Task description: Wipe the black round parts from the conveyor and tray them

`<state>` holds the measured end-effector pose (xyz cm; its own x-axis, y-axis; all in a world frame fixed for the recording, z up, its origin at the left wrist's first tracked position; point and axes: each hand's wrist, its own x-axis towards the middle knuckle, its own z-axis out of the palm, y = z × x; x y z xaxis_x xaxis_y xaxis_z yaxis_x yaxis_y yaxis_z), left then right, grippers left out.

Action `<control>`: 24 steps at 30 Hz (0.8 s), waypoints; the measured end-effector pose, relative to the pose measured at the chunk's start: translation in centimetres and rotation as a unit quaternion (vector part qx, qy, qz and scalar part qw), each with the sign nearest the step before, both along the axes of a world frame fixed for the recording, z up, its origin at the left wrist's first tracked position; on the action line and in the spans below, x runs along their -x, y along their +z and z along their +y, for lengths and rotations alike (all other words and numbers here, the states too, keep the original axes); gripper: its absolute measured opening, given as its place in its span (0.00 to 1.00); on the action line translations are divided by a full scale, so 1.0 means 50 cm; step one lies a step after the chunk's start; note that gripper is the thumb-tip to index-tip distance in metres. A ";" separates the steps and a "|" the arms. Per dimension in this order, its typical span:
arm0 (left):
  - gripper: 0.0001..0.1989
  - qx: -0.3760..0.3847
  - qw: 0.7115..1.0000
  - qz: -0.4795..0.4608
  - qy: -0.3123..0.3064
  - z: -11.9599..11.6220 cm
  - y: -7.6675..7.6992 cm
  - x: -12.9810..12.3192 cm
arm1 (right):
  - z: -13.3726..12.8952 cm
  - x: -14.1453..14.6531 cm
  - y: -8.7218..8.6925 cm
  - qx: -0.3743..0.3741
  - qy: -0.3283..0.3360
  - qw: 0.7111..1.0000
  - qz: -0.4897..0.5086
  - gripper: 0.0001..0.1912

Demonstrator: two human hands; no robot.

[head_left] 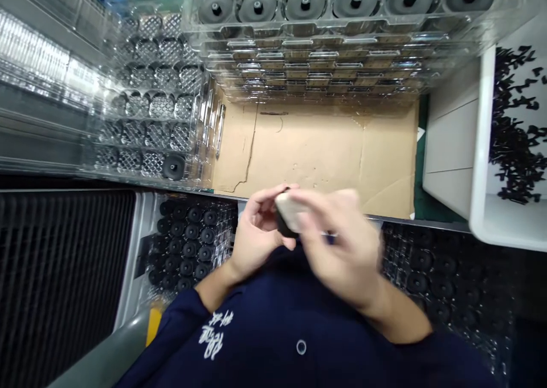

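My left hand point(258, 228) is closed round the edge of a dark disc-like part point(282, 226), held up in front of my chest. A pale, whitish pad or folded cloth point(291, 208) lies against the face of that part. The fingers of my right hand point(342, 234), smeared by motion, pinch the pad from the right. Much of the dark part is hidden behind the pad and the fingers. Both hands are just over the near edge of a brown cardboard sheet point(307, 148).
Stacked clear plastic trays point(307, 26) with dark round parts stand at the back. Another clear tray point(149, 97) at left has one part in its corner. A white bin point(481, 148) at right contains small black pieces point(519, 143). Black parts point(188, 240) sit in trays below the edge.
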<state>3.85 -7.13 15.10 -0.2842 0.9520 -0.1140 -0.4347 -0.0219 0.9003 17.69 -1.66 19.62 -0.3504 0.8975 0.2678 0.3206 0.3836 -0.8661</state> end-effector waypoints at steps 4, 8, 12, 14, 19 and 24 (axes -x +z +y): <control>0.30 0.014 0.999 0.010 0.051 -0.004 -0.004 0.017 | 0.011 -0.004 -0.011 0.045 0.107 0.988 -0.106 0.11; 0.31 0.033 0.998 0.000 0.053 -0.004 0.005 0.016 | 0.016 -0.015 -0.009 0.046 0.062 0.996 -0.050 0.12; 0.32 0.057 0.998 -0.035 0.011 0.002 0.014 0.009 | 0.009 0.007 0.008 -0.024 0.058 0.998 0.015 0.13; 0.32 0.072 0.995 -0.075 -0.005 0.004 0.013 0.015 | 0.005 0.004 -0.005 0.041 0.108 0.993 0.004 0.11; 0.31 0.124 0.972 -0.193 -0.047 -0.001 0.011 0.028 | -0.002 -0.047 -0.093 0.285 0.048 0.955 0.070 0.12; 0.31 0.170 0.954 -0.240 -0.063 -0.004 0.032 0.001 | 0.002 -0.049 -0.075 0.210 -0.049 0.973 0.076 0.14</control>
<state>3.82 -7.31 16.69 -0.0071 0.8602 -0.5099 -0.7782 0.3155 0.5430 20.13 -1.55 15.86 -0.2420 0.9662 -0.0891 0.1944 -0.0417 -0.9800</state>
